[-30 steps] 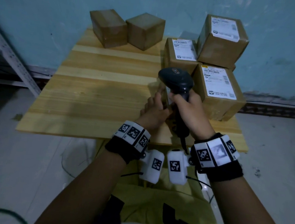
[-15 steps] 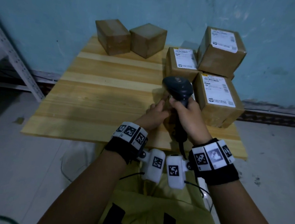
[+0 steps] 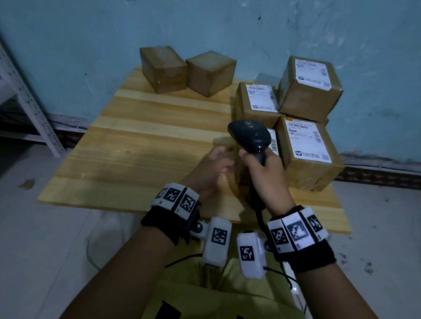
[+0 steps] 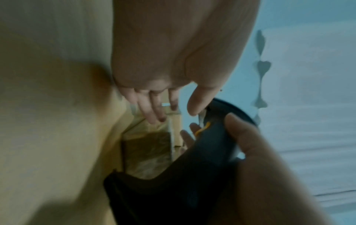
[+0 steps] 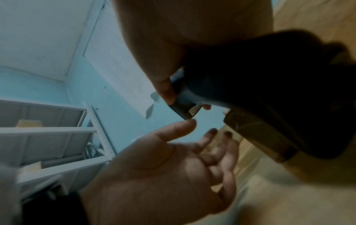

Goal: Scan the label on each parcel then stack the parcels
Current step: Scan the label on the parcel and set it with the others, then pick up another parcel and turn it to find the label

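Wooden table (image 3: 155,139) from head view: right hand (image 3: 261,174) gripping scanner (image 3: 250,137), labelled parcels (image 3: 306,152) at 2 o'clock. Scanning step; next needs aiming at a label. Left wrist: left hand (image 4: 173,53) spread, empty. Right wrist: scanner handle clasped. Left hand now off the scanner, touching it half a second ago.

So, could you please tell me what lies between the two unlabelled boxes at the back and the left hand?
Only bare wooden tabletop lies between the unlabelled boxes and the left hand, as the head view shows.
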Action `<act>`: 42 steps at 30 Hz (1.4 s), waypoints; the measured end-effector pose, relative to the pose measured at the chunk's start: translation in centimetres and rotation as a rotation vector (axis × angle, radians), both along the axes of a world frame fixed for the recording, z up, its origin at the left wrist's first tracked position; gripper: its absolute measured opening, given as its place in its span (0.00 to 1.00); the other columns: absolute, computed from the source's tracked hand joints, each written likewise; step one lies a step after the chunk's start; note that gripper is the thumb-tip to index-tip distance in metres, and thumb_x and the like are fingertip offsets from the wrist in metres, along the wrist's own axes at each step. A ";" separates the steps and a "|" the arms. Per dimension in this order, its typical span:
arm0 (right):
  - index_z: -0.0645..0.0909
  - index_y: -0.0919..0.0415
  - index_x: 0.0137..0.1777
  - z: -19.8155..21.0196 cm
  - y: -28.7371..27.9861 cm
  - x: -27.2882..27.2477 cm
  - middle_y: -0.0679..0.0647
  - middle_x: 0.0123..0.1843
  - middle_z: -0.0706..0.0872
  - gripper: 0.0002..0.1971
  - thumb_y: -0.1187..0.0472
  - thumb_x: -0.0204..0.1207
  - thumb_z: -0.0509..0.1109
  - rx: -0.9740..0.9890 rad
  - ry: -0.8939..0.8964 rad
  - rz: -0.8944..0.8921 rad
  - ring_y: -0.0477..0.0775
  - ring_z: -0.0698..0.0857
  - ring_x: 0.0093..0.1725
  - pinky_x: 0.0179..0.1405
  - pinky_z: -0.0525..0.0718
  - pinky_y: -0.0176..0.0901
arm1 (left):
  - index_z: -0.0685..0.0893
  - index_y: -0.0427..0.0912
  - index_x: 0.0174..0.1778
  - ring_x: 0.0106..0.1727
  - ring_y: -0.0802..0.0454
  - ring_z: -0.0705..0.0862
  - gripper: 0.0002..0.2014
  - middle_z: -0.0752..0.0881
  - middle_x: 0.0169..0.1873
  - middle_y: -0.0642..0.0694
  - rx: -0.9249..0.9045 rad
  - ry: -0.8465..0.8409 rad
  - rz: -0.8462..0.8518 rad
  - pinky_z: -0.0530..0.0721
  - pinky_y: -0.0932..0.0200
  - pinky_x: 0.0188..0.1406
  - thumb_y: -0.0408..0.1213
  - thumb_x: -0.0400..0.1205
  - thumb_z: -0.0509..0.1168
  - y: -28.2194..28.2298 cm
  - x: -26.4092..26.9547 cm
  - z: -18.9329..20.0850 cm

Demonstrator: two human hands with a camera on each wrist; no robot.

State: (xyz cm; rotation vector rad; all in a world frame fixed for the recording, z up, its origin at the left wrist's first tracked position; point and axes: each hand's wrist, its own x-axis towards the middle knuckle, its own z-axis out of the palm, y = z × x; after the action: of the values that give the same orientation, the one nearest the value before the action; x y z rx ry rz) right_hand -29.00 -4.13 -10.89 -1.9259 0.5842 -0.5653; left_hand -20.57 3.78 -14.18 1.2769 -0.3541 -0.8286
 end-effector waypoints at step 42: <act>0.73 0.62 0.58 -1.4 3.7 10.6 0.59 0.42 0.80 0.12 0.57 0.78 0.66 0.261 -0.056 0.143 0.52 0.76 0.28 0.15 0.70 0.33 | 0.81 0.31 0.59 0.38 0.60 0.84 0.12 0.85 0.42 0.44 0.095 -0.372 0.238 0.80 0.72 0.36 0.32 0.82 0.63 4.6 7.7 3.5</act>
State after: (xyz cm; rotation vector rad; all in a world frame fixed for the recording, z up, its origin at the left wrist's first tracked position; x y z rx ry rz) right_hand -18.42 -0.44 -12.32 -1.6840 0.4561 -0.4274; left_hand -12.84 8.37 -10.69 1.5310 -0.4512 -0.4077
